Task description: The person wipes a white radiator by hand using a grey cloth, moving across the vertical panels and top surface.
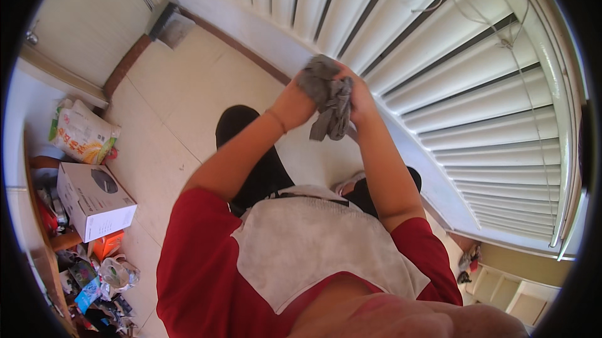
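A bunched grey cloth (335, 112) is held between both hands in front of the white slats (414, 74). My left hand (360, 93) grips its right side, fingers partly hidden behind the folds. Around the cloth's left side closes my right hand (298, 100), blurred, its fingers mostly covered by the cloth. One end of the cloth hangs down between the wrists. The slats rise beside a low white ledge, and thin cords (505, 41) are tied in a knot in front of them.
On the left, a printed white carton (101, 197), a printed sack (82, 131) and an orange box (108, 244) stand by plastic bags (117, 272). A dustpan (174, 30) lies in the far corner near the door (89, 18). White shelving (512, 291) is at lower right.
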`<state>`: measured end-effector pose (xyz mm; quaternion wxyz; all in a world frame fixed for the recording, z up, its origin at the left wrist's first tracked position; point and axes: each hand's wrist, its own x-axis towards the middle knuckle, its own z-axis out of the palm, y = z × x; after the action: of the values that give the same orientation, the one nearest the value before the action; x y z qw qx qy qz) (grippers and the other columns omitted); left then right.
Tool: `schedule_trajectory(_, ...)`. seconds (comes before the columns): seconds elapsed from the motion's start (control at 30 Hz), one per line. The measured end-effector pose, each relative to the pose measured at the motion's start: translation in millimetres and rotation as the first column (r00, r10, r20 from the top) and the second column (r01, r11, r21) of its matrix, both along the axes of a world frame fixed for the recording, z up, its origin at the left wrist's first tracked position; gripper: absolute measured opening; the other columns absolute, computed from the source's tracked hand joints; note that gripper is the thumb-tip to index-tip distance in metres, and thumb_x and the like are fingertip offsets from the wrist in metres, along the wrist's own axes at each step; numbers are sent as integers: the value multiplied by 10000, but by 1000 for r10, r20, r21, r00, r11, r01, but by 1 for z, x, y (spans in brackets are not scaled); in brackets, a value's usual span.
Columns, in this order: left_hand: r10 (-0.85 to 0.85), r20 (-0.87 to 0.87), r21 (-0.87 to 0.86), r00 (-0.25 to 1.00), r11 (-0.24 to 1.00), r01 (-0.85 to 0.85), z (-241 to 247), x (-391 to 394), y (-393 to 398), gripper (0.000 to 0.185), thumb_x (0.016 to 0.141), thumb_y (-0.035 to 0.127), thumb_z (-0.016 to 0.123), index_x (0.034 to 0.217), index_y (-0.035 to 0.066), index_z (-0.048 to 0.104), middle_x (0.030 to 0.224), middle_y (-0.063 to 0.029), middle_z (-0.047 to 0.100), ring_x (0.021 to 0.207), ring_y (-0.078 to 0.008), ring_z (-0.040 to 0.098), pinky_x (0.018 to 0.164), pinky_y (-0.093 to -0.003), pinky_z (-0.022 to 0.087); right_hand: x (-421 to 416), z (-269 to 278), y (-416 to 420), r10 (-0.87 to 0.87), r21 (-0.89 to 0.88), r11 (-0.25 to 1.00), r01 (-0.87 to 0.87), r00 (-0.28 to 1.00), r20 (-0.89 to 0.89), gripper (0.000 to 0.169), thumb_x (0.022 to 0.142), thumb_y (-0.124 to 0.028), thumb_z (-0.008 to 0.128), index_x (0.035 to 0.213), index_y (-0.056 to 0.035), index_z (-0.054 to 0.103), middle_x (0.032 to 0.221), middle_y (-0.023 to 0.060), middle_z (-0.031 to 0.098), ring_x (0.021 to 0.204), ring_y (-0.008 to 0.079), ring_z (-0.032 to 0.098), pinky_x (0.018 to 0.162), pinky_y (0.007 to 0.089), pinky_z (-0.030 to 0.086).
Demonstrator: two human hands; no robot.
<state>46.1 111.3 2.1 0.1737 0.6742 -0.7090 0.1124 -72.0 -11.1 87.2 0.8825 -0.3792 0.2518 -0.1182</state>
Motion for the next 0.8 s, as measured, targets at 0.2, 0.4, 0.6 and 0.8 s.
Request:
schedule_trajectory(0.2,-177,-968,-144,-179,973,-182,54,-33,36,589,987,307,532,1493,94,318,1511,-105,374,1357,-235,403,1099,-366,332,-14,27,20,-184,-481,862,157,983,-8,549,923,-162,476,1439,-21,352,1343,162,501,1206,285,512,1030,373,425)
schedule_trajectory(0.4,-382,-582,-224,-718,924,-310,63,-35,11,473,983,293,555,1399,84,471,1375,-83,547,1239,-234,539,1058,-406,424,-22,49,47,42,-812,581,55,994,97,712,952,-167,568,1532,6,193,1583,169,248,1472,256,214,1171,338,191)
schedule_trajectory(0.6,-697,-507,-343,-508,703,-623,110,70,13,410,930,243,647,1265,21,566,1225,-101,627,1131,-239,600,972,-379,497,-126,76,-10,-325,-984,-97,149,930,173,490,939,-18,533,1419,-2,437,1420,146,499,1352,250,438,1127,353,309)
schedule_trajectory(0.8,-796,-603,-577,57,386,-720,181,143,-23,464,912,155,666,1312,1,489,1223,-92,600,1075,-214,595,941,-356,482,-223,85,-50,-538,-912,-21,410,764,356,363,995,-12,446,1353,20,499,1335,142,558,1254,235,530,1086,345,392)
